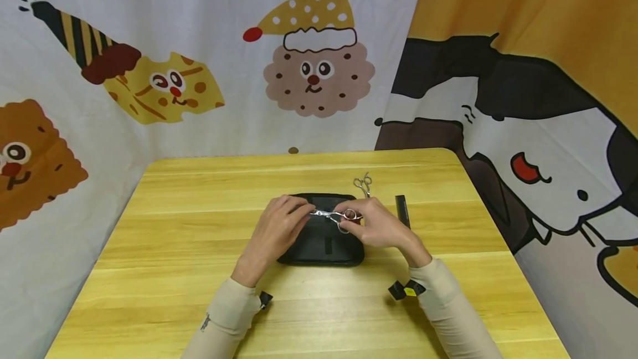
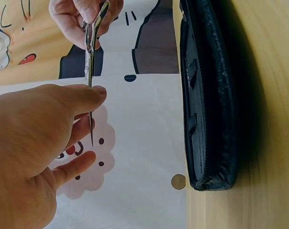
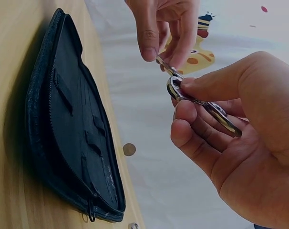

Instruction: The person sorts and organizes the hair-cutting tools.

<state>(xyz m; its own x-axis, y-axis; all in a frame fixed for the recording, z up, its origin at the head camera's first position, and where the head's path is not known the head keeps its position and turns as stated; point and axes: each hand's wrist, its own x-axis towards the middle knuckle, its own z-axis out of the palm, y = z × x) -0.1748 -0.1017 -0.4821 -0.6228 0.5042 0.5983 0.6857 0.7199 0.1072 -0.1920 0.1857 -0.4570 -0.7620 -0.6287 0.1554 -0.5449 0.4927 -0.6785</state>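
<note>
A pair of silver scissors (image 1: 324, 214) is held level above an open black zip case (image 1: 319, 248). My right hand (image 1: 381, 225) grips the scissors by the finger rings, its thumb and fingertips on the handles (image 3: 216, 114). At the other end, my left hand (image 1: 281, 223) pinches the blades (image 2: 91, 81) between thumb and fingers, and the pointed tip shows past the thumb. Inside the case are elastic loops (image 3: 93, 143), seen in the right wrist view. The case lies flat beneath both hands and neither appears to touch it.
Beyond the right hand lies a second pair of scissors (image 1: 364, 183), its blades partly hidden. A black comb (image 1: 402, 210) rests to the right of the case, its near end behind the right hand. All lie on a wooden table (image 1: 174, 237) with printed curtains (image 1: 189, 4) around it.
</note>
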